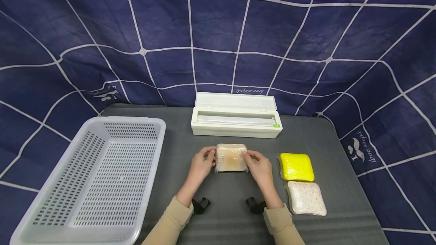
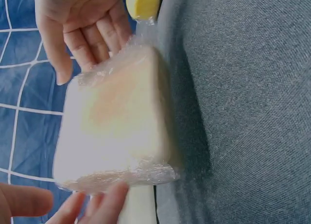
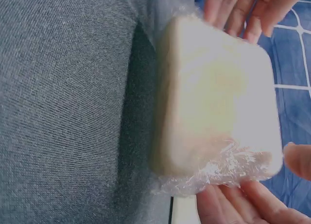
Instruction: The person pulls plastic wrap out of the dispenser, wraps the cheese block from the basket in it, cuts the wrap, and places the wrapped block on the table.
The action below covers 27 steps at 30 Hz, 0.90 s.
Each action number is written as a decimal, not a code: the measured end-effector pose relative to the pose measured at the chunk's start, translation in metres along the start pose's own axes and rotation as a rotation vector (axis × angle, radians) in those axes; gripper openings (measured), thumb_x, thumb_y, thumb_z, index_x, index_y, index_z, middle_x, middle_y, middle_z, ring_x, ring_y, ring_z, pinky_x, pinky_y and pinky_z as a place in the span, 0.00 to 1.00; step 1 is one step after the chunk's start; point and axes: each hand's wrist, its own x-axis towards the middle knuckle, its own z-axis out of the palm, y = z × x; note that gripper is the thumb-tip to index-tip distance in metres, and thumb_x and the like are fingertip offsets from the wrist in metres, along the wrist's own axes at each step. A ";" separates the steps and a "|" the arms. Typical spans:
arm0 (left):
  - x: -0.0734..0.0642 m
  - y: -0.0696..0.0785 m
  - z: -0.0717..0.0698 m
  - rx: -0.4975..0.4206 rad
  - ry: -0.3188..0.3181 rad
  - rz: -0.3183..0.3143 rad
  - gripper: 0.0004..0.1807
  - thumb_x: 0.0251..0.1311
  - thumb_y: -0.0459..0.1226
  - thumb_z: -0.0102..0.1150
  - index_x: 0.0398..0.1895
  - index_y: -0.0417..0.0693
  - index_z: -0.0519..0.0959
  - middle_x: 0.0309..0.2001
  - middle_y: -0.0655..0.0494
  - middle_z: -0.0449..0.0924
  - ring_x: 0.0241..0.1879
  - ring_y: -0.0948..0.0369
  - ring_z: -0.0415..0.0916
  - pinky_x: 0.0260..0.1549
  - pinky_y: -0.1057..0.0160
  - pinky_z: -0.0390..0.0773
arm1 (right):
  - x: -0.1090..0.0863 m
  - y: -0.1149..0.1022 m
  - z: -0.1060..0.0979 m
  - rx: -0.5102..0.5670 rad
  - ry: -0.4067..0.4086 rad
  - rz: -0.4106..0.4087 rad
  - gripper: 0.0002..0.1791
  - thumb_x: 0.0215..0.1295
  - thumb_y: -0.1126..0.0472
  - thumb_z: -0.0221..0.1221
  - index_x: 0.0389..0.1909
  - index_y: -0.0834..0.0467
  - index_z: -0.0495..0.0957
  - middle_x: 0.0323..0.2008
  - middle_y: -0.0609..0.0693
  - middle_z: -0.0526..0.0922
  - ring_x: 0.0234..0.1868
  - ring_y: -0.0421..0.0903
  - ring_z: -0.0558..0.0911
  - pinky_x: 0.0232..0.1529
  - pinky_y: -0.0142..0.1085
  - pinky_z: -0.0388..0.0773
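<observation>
A slice of bread wrapped in clear cling film lies flat between my hands, white with a light-brown patch in the middle. My left hand is at its left edge, fingertips right at the film and thumb apart from it. At the opposite edge, my right hand has its fingers reaching under the slice. The right thumb stands just off the corner. Crinkled film bunches along the edges in both wrist views.
Behind the slice stands a white cling film dispenser with its lid raised. To the right lie a wrapped yellow slice and a wrapped speckled slice. A large white perforated basket takes up the left side of the grey table.
</observation>
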 end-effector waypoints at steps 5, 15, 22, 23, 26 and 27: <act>-0.001 0.002 0.001 -0.083 0.037 0.005 0.15 0.75 0.39 0.48 0.51 0.36 0.76 0.49 0.39 0.79 0.49 0.46 0.82 0.43 0.60 0.85 | -0.001 0.004 0.000 0.142 -0.024 -0.019 0.30 0.68 0.53 0.62 0.67 0.60 0.69 0.55 0.63 0.81 0.54 0.58 0.83 0.50 0.46 0.83; -0.005 -0.009 -0.001 0.027 0.086 0.047 0.12 0.67 0.44 0.60 0.42 0.43 0.80 0.40 0.47 0.86 0.41 0.55 0.84 0.36 0.61 0.80 | -0.013 0.018 0.005 0.290 -0.133 -0.078 0.25 0.57 0.73 0.67 0.57 0.68 0.73 0.56 0.63 0.70 0.65 0.59 0.74 0.58 0.34 0.77; -0.015 -0.021 -0.003 0.079 0.051 0.079 0.09 0.61 0.40 0.67 0.36 0.44 0.81 0.43 0.47 0.81 0.47 0.52 0.84 0.41 0.58 0.84 | -0.027 0.028 0.007 0.088 -0.140 -0.221 0.26 0.49 0.77 0.70 0.50 0.65 0.75 0.54 0.61 0.70 0.62 0.61 0.75 0.60 0.39 0.75; -0.016 -0.023 -0.003 0.082 0.037 0.080 0.09 0.61 0.40 0.67 0.36 0.44 0.80 0.43 0.47 0.80 0.47 0.52 0.84 0.41 0.59 0.84 | -0.029 0.030 0.008 0.050 -0.137 -0.248 0.27 0.47 0.78 0.70 0.51 0.66 0.75 0.54 0.61 0.70 0.62 0.61 0.75 0.60 0.39 0.76; -0.022 -0.029 -0.003 0.093 -0.014 0.089 0.10 0.58 0.37 0.70 0.37 0.43 0.79 0.43 0.46 0.76 0.47 0.51 0.83 0.42 0.62 0.85 | -0.035 0.034 0.009 -0.052 -0.146 -0.312 0.35 0.44 0.79 0.72 0.56 0.67 0.72 0.58 0.63 0.67 0.62 0.62 0.74 0.58 0.40 0.76; -0.024 -0.031 -0.002 0.104 -0.032 0.099 0.12 0.56 0.36 0.71 0.39 0.42 0.78 0.43 0.46 0.75 0.48 0.50 0.82 0.43 0.63 0.84 | -0.037 0.036 0.009 -0.072 -0.156 -0.321 0.38 0.43 0.79 0.72 0.59 0.68 0.71 0.59 0.63 0.66 0.63 0.62 0.73 0.58 0.40 0.76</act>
